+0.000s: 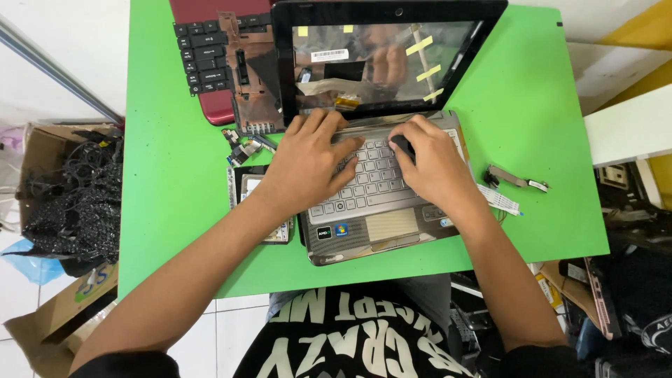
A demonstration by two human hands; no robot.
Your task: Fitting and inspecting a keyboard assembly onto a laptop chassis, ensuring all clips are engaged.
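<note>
head view: a small silver laptop (381, 210) sits open near the front edge of a green surface (175, 175), its dark screen (381, 59) tilted back and dotted with yellow tape strips. both hands rest on the laptop's keyboard (371, 178). the left hand (308, 164) lies flat over the keyboard's left side, fingers spread and reaching up to the hinge strip just under the screen; it grips nothing. the right hand (427, 161) sits on the right side with fingers curled, and a small dark object (402, 145) shows under its fingertips; whether the fingers pinch it or only press on it cannot be told.

partly under the left wrist, just beside the laptop's left edge, lies a flat drive-like part (245, 189). above it a cluster of small loose parts (241, 143) sits on the surface. at the back left a red laptop base (210, 63) lies opened up, with a black keyboard section (203, 56) and bare brown internals. to the right of the silver laptop lie a white ribbon cable (500, 199) and a small metal bracket (518, 180). off the surface on the left, a cardboard box (70, 182) holds tangled black cables.
</note>
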